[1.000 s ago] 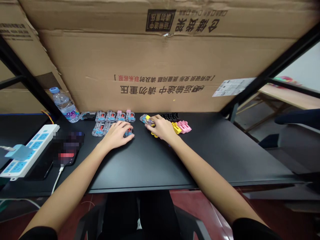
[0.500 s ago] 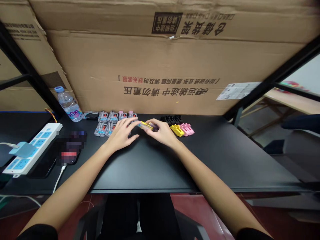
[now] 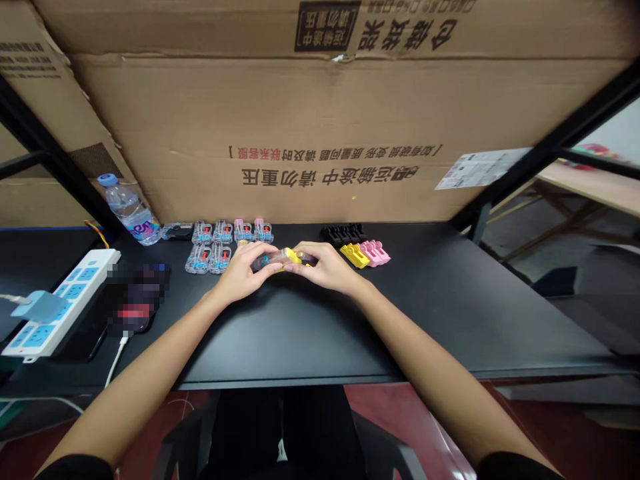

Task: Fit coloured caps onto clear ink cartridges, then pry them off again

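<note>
Above the middle of the table, my left hand [image 3: 246, 272] is closed on a small see-through plastic piece [image 3: 273, 259] with a dark body and a yellow end. My right hand [image 3: 327, 267] grips a dark and yellow part [image 3: 306, 257] at the right side of that piece. Whether the two are joined I cannot tell, as the fingers hide much of them. Clear plastic clip-like units [image 3: 202, 259] with blue and red bits lie in two rows left of my left hand, some with pink tops. Yellow clip parts [image 3: 354, 255] and pink ones [image 3: 375, 253] sit right of my right hand.
Black clip parts [image 3: 344, 233] lie behind the yellow ones. At the left are a water bottle [image 3: 131, 212], a small black item [image 3: 179, 231], a power strip [image 3: 65, 303] and a phone [image 3: 140, 300] on a cable. Cardboard [image 3: 325, 120] stands along the table's back edge.
My left hand, fingers spread beside the piece before, has closed round its left part. The piece now lies more level between both hands. The view has shifted slightly.
</note>
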`<state>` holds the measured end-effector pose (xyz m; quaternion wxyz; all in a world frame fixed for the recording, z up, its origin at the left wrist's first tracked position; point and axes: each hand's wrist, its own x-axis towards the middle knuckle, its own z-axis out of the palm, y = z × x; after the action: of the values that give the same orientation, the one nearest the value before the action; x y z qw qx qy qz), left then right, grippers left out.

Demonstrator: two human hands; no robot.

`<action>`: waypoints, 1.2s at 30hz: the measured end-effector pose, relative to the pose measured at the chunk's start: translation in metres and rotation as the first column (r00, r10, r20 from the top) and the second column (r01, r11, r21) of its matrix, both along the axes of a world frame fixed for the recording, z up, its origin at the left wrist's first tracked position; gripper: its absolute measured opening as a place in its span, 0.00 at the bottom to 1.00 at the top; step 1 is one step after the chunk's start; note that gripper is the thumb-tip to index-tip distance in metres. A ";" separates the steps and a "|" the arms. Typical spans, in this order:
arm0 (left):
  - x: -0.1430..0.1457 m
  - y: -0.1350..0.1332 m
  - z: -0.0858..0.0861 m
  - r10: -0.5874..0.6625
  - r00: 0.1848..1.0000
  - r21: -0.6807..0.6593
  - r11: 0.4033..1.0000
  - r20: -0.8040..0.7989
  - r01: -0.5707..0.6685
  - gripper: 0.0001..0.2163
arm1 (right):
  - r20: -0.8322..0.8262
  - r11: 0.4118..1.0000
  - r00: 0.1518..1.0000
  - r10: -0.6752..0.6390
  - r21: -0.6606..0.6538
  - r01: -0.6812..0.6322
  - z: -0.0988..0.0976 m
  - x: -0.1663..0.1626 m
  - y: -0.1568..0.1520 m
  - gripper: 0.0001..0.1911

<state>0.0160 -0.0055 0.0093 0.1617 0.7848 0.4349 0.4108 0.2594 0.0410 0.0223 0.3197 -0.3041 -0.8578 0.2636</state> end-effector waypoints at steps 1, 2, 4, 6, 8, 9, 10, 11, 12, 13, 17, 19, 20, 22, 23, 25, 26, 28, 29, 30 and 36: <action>0.000 0.001 0.002 0.014 0.999 -0.016 1.000 0.047 -0.014 0.12 | 0.005 1.000 1.000 -0.013 -0.013 0.013 0.001 0.002 0.001 0.25; -0.001 0.001 0.003 0.031 0.995 -0.032 0.999 0.096 -0.028 0.12 | 0.005 0.999 0.999 -0.032 -0.026 0.032 0.002 0.004 0.001 0.25; -0.004 0.003 0.005 0.058 0.980 -0.063 0.997 0.192 -0.047 0.13 | -0.008 0.996 0.997 -0.083 -0.046 0.082 0.003 0.007 0.003 0.26; -0.007 0.005 0.005 0.055 0.962 -0.092 0.995 0.267 -0.032 0.14 | -0.025 0.991 0.993 -0.115 -0.076 0.113 0.004 0.010 0.005 0.26; -0.008 0.005 0.003 0.022 0.950 -0.128 0.992 0.311 0.018 0.15 | -0.044 0.988 0.993 -0.108 -0.114 0.102 0.003 0.010 0.005 0.26; -0.009 0.005 0.002 0.005 0.948 -0.146 0.988 0.320 0.044 0.15 | -0.050 0.987 0.994 -0.097 -0.131 0.089 0.003 0.010 0.005 0.26; -0.009 0.005 0.002 -0.009 0.947 -0.162 0.985 0.321 0.064 0.16 | -0.053 0.986 0.995 -0.085 -0.146 0.076 0.002 0.009 0.004 0.26; -0.008 0.004 0.001 -0.018 0.949 -0.177 0.981 0.316 0.078 0.17 | -0.052 0.985 0.996 -0.072 -0.161 0.063 0.002 0.008 0.004 0.25; -0.008 0.003 0.001 -0.022 0.951 -0.193 0.977 0.310 0.085 0.18 | -0.043 0.984 0.998 -0.055 -0.175 0.046 0.002 0.007 0.003 0.25; -0.008 0.002 0.000 -0.022 0.952 -0.211 0.973 0.306 0.091 0.18 | -0.033 0.982 0.999 -0.031 -0.190 0.024 0.002 0.006 0.002 0.25; -0.008 -0.001 0.001 -0.069 0.950 -0.280 0.947 0.306 0.159 0.19 | -0.059 0.970 0.998 0.017 -0.242 -0.031 0.004 0.005 -0.001 0.23; -0.008 -0.003 0.001 -0.120 0.948 -0.293 0.933 0.294 0.209 0.20 | -0.109 0.963 0.993 -0.035 -0.268 0.004 0.006 0.006 -0.001 0.23; -0.008 -0.003 0.002 -0.145 0.948 -0.298 0.926 0.285 0.232 0.20 | -0.141 0.957 0.987 -0.071 -0.290 0.028 0.006 0.006 -0.001 0.23; -0.007 -0.005 0.002 -0.186 0.945 -0.311 0.912 0.269 0.268 0.20 | -0.225 0.939 0.967 -0.122 -0.342 0.039 0.006 0.006 0.000 0.24; -0.006 -0.005 0.002 -0.199 0.944 -0.316 0.907 0.263 0.279 0.21 | -0.272 0.931 0.953 -0.130 -0.365 0.022 0.006 0.005 0.000 0.25; -0.005 -0.005 0.000 -0.217 0.945 -0.324 0.900 0.247 0.291 0.21 | -0.341 0.914 0.933 -0.114 -0.403 -0.036 0.006 0.004 -0.001 0.27; -0.005 -0.004 -0.001 -0.226 0.945 -0.330 0.896 0.235 0.296 0.22 | -0.354 0.907 0.930 -0.102 -0.417 -0.059 0.006 0.003 -0.002 0.28; -0.004 -0.004 -0.003 -0.247 0.943 -0.351 0.882 0.222 0.314 0.22 | -0.340 0.897 0.935 -0.102 -0.438 -0.062 0.006 0.001 -0.005 0.28; -0.003 -0.004 -0.004 -0.256 0.940 -0.366 0.872 0.226 0.325 0.22 | -0.325 0.895 0.939 -0.110 -0.444 -0.049 0.006 0.000 -0.007 0.28; -0.003 -0.004 -0.005 -0.257 0.938 -0.380 0.864 0.232 0.331 0.22 | -0.311 0.895 0.944 -0.113 -0.445 -0.039 0.007 -0.002 -0.009 0.28; -0.002 -0.003 -0.005 -0.222 0.945 -0.416 0.856 0.240 0.307 0.28 | -0.262 0.905 0.964 -0.051 -0.420 -0.066 0.007 -0.007 -0.014 0.28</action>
<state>0.0142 -0.0090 0.0043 0.4324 0.7376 0.3882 0.3439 0.2529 0.0269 0.0293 0.3574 -0.3248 -0.7299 0.4838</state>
